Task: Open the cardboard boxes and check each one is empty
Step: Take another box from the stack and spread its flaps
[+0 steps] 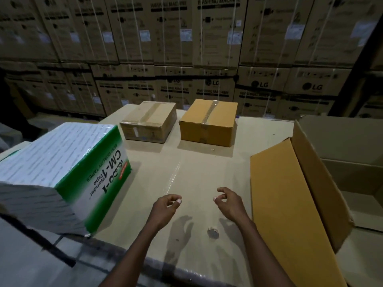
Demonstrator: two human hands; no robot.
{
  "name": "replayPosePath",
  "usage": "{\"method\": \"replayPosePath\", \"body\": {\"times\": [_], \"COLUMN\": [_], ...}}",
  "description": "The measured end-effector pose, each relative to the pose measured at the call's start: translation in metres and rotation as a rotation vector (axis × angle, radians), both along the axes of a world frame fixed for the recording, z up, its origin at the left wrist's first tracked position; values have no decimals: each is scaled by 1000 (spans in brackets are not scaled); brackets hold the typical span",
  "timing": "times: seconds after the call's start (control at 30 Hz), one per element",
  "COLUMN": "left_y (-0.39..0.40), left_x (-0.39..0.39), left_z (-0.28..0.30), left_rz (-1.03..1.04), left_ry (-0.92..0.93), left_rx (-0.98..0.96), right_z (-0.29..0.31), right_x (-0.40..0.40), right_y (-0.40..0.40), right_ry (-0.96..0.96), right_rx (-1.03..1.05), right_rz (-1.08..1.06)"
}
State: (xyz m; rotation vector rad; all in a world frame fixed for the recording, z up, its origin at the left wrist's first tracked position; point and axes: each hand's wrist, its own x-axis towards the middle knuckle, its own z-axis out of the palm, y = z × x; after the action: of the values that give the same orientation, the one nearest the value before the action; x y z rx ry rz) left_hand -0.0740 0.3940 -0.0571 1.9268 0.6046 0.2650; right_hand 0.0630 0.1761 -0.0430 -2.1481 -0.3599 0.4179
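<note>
A wall of stacked brown washing-machine cartons (pixel 207 48) fills the background. In front, a pale cardboard-covered bench (pixel 196 162) carries everything. At its right edge stands a big open tan cardboard box (pixel 310 172), one flap (pixel 279 204) folded outward. On the left sits a green-and-white tape carton (pixel 62 168). Two taped-shut boxes rest side by side at the far end: a pale brown cardboard box (pixel 148 121) and a yellow-brown cardboard box (pixel 208 123). The left hand (pixel 165 208) and right hand (pixel 228 201) hover over the bench, fingers loosely curled, holding nothing.
</note>
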Motion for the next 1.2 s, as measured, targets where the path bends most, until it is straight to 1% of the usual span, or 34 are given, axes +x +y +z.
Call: {"method": "replayPosePath", "body": {"times": [0.1,0.2,0.27,0.43,0.57,0.7,0.8,0.9,1.0,1.1,1.2], "left_y": [32,66,90,156,205,245,268,283,298,304,301], "left_x": [44,92,127,229,309,383,432,474,510,530,534], "left_z": [-1,1,3,6,-3,-20,-30,-34,-41,-49,-51], "left_rz": [-36,-100,-130,-189,-243,-201,-207,-210,-169,-157,-156], "left_ry": [41,76,84,98,101,89,77,47,28,28,-46], "left_rx": [3,44,68,175,239,224,244,231,189,109,27], "right_z": [1,6,10,17,-1,-16,-29,-38,-39,-51,-60], "right_x": [46,91,121,211,284,342,389,431,457,474,475], "right_y": [21,42,55,97,132,158,171,182,190,188,183], "right_ry": [51,205,261,202,83,36,-53,-128,-122,-92,-91], "right_rx": [9,84,115,74,-4,44,48,34,69,84,122], "right_rz": [-34,-75,-106,-167,-179,-220,-260,-319,-380,-334,-278]}}
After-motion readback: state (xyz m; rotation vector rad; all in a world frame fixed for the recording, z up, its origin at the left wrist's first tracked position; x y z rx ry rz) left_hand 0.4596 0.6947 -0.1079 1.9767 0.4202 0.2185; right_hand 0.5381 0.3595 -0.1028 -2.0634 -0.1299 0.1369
